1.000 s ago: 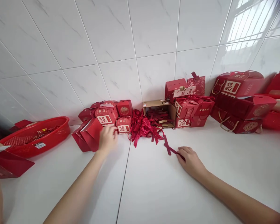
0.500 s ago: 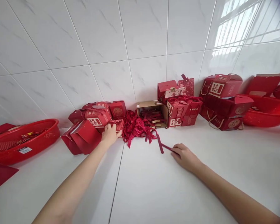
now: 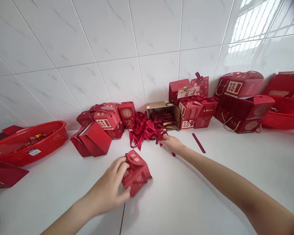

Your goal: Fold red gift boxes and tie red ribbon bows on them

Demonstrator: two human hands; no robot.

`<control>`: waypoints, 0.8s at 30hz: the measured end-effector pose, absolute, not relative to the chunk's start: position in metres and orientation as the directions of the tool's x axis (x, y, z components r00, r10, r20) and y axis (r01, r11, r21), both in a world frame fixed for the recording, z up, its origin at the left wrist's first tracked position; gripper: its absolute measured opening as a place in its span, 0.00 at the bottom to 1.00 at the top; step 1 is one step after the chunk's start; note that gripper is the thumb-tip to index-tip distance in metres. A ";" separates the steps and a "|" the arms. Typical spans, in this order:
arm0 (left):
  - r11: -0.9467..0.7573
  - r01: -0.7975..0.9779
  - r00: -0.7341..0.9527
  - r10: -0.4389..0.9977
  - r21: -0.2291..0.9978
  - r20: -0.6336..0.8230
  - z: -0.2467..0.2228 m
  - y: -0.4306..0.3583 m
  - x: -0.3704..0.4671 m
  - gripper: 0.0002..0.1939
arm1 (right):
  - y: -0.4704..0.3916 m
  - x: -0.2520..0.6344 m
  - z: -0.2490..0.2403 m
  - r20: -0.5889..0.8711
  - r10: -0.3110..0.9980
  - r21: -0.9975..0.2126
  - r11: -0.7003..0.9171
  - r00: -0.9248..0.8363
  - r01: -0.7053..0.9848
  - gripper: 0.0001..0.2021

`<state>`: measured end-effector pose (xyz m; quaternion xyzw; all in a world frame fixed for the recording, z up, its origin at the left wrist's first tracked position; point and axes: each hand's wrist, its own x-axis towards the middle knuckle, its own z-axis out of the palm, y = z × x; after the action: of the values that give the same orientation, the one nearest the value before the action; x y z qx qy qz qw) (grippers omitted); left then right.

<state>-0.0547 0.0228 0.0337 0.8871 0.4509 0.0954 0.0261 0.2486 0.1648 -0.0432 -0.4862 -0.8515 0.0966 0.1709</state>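
Clamped by the left hand point(image 3: 106, 186), the small red gift box point(image 3: 138, 173) looks light, crushable, best held at its edges; the right hand point(image 3: 173, 144), by the ribbons point(image 3: 147, 129), grips unclearly.

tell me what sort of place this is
Probably a gift-packing area, perhaps in a home: stacked red boxes, a heap of red ribbons and a red plastic basket suggest it.
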 end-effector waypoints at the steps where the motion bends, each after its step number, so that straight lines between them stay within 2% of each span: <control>1: -0.659 0.738 0.643 0.752 0.145 0.141 0.033 0.014 -0.053 0.23 | 0.170 0.246 -0.042 0.205 0.860 -0.346 0.510 -0.467 0.787 0.12; 4: -0.774 0.608 0.771 0.629 0.174 0.102 0.030 -0.002 -0.049 0.43 | 0.174 0.248 -0.043 0.260 0.858 -0.419 0.514 -0.444 0.748 0.12; 7: -0.791 0.565 0.806 0.590 0.235 0.047 0.027 -0.005 -0.038 0.52 | 0.166 0.253 -0.049 0.344 0.859 -0.517 0.510 -0.379 0.687 0.11; 12: -0.733 0.574 0.793 0.609 0.366 -0.023 0.028 0.005 -0.018 0.49 | 0.163 0.259 -0.029 0.527 0.845 -0.718 0.499 -0.089 0.485 0.12; 15: -0.656 0.577 0.746 0.666 0.486 0.014 0.032 0.016 -0.008 0.39 | 0.159 0.277 0.020 0.582 0.805 -0.795 0.535 0.113 0.286 0.14; 18: -0.570 0.579 0.690 0.723 0.583 0.023 0.035 0.026 0.000 0.29 | 0.141 0.306 0.083 0.610 0.750 -0.790 0.602 0.255 0.119 0.12; 19: -0.542 0.590 0.678 0.735 0.598 -0.001 0.036 0.029 0.003 0.28 | 0.133 0.316 0.104 0.615 0.729 -0.774 0.631 0.300 0.054 0.10; 21: -0.474 0.622 0.640 0.766 0.623 -0.057 0.035 0.033 0.008 0.31 | 0.115 0.339 0.141 0.582 0.710 -0.702 0.685 0.397 -0.195 0.06; 23: -0.401 0.625 0.598 0.797 0.670 -0.081 0.031 0.038 0.011 0.35 | 0.099 0.365 0.168 0.571 0.602 -0.613 0.765 0.558 -0.198 0.09; 24: -0.379 0.611 0.584 0.808 0.695 -0.072 0.028 0.040 0.012 0.36 | 0.092 0.379 0.178 0.603 0.543 -0.606 0.788 0.584 -0.107 0.10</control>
<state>0.0115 0.0401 0.0281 0.8184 0.4336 0.1410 0.3497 0.3793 0.0919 0.1776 -0.2633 -0.4141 0.1912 0.8501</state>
